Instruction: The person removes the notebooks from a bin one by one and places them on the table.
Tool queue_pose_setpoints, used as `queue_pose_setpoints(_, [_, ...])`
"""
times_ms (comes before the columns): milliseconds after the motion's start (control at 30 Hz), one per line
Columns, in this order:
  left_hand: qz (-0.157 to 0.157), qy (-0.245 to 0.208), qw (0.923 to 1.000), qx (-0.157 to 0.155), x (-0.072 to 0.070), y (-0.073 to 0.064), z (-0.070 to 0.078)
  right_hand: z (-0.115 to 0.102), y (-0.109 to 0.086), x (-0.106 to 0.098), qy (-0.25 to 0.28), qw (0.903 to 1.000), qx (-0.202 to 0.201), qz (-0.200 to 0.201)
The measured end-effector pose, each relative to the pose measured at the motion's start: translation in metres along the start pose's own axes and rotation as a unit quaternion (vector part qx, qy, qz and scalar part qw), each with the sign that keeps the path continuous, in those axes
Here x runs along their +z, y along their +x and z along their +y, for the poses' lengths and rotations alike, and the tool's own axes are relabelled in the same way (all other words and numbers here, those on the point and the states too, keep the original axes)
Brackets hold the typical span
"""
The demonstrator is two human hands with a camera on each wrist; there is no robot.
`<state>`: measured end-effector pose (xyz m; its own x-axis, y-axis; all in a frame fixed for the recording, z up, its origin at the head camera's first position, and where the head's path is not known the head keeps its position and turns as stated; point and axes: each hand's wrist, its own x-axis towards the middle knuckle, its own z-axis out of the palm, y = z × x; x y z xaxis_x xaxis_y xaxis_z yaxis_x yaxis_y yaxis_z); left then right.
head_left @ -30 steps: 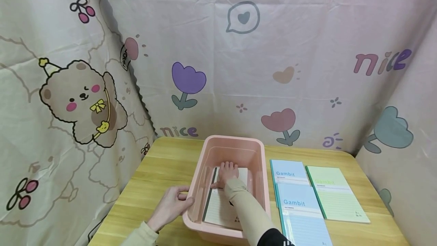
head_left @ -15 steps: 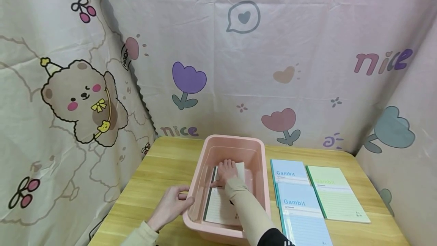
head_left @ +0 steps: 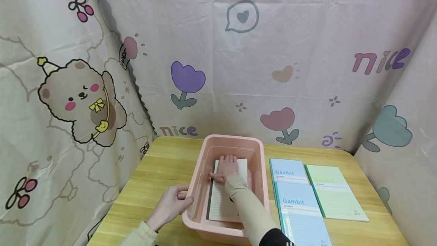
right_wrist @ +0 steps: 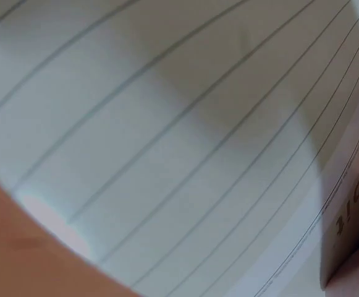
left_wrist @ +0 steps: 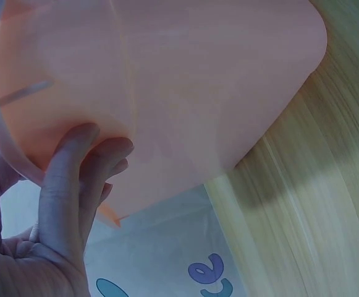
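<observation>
In the head view, a pink plastic bin point(head_left: 235, 232) stands on the table. My left hand point(head_left: 170, 205) pinches its left rim, thumb on the edge and fingers against the outer wall. The left wrist view shows these bent fingers point(left_wrist: 74, 161) on the bin's side. Inside the bin lies a pale lined notebook point(head_left: 220, 208) with a dark spine along its left. My right hand point(head_left: 227, 169) rests on the notebook's upper part, fingers extended toward its far edge and thumb out over the spine. In the right wrist view the notebook cover point(right_wrist: 167, 136) fills most of the picture.
Right of the bin, two blue Gambit notebooks lie overlapping, a farther one point(head_left: 288, 168) under a nearer one point(head_left: 302, 219). A green notebook point(head_left: 336, 193) lies beside them. The wooden table point(head_left: 164, 162) ends at a patterned curtain point(head_left: 218, 86).
The right hand and the notebook under it have slid a little toward the bin's far end, the notebook shifting slightly sideways too. The left hand keeps its place on the rim.
</observation>
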<state>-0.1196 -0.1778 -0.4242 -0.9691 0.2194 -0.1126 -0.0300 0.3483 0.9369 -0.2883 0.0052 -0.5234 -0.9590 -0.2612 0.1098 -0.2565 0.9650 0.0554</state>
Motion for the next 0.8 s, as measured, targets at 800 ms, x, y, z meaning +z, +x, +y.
queue_pose_setpoints(800, [0.004,0.012,0.9999,0.009,0.0,0.0,-0.001,0.002,0.009,-0.038,-0.014,0.9988,-0.026,0.039])
